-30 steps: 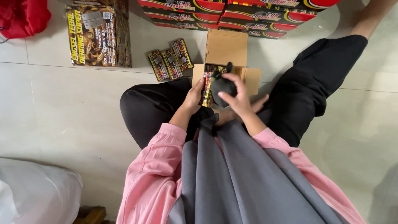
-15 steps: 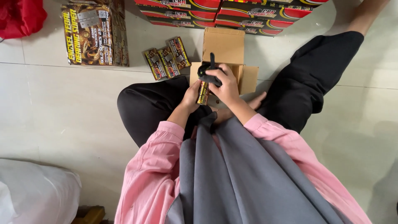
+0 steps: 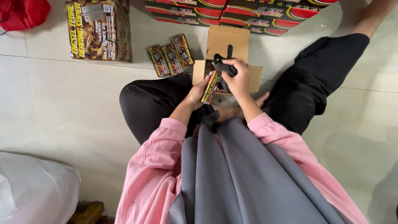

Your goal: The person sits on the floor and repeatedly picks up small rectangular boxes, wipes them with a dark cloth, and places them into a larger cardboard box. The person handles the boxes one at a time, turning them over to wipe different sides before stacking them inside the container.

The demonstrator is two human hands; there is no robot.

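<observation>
The person is sitting cross-legged on the pale tiled floor. The left hand is holding a small flat yellow-and-red printed packet at the near left edge of the open brown cardboard box. The right hand is closing around a black soft cloth piece just above that box. Three similar small packets are lying on the floor, left of the box.
</observation>
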